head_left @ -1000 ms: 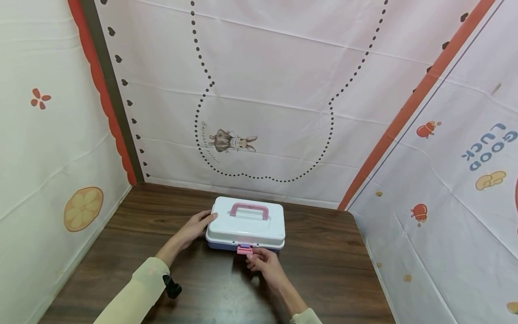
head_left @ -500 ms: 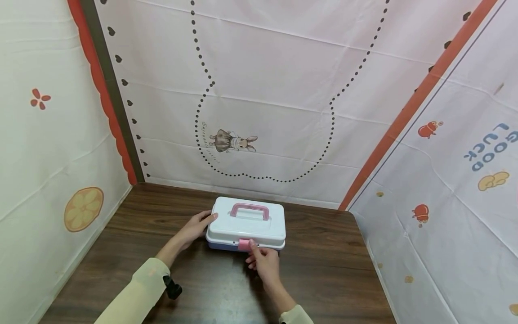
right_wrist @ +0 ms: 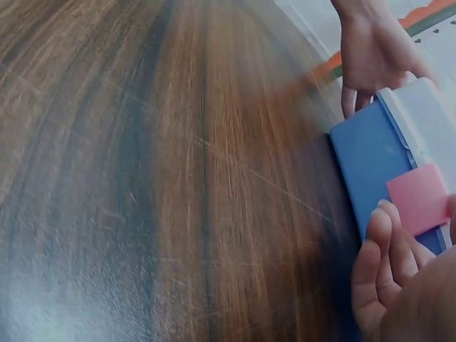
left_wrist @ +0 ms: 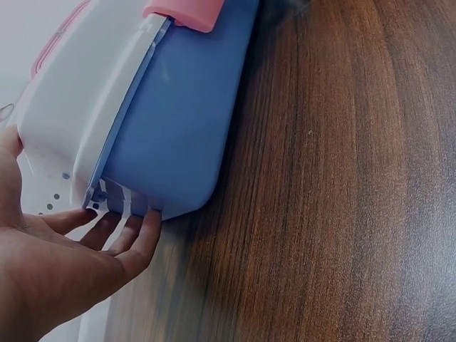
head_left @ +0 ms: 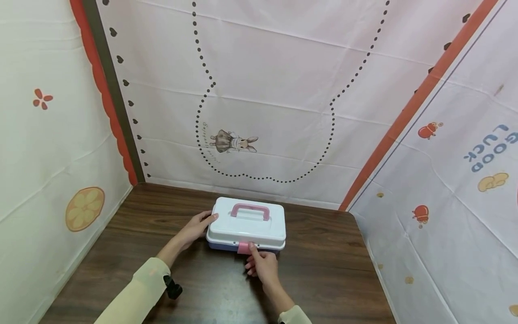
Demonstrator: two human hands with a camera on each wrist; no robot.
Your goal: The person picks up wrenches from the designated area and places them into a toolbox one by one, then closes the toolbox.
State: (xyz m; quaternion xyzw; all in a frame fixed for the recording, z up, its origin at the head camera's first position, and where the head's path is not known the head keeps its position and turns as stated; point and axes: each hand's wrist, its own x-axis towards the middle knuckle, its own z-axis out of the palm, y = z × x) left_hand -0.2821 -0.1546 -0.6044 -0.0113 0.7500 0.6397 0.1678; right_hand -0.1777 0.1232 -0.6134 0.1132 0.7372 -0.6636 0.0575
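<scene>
A white-lidded plastic storage box (head_left: 248,231) with a blue base (left_wrist: 178,114) and a pink carry handle (head_left: 251,209) sits on the table, lid down. My left hand (head_left: 197,228) holds its left end. In the left wrist view, that thumb lies on the lid and the fingertips bend against the end wall. My right hand (head_left: 264,266) is at the box's front, its thumb on the pink latch (head_left: 244,248). Beside the latch's lower edge in the right wrist view are my curled fingers (right_wrist: 381,228). The latch lies over the seam between lid and base.
The dark wood-grain table (head_left: 323,270) reaches back to a printed fabric wall (head_left: 259,112). More fabric panels rise on the left (head_left: 60,157) and right (head_left: 437,202). The box stands near the table's back edge.
The latch, tipped outward a second ago, has swung up flat against the front, and now sits slightly lower. My right thumb has moved onto its face. My left hand has stayed in place.
</scene>
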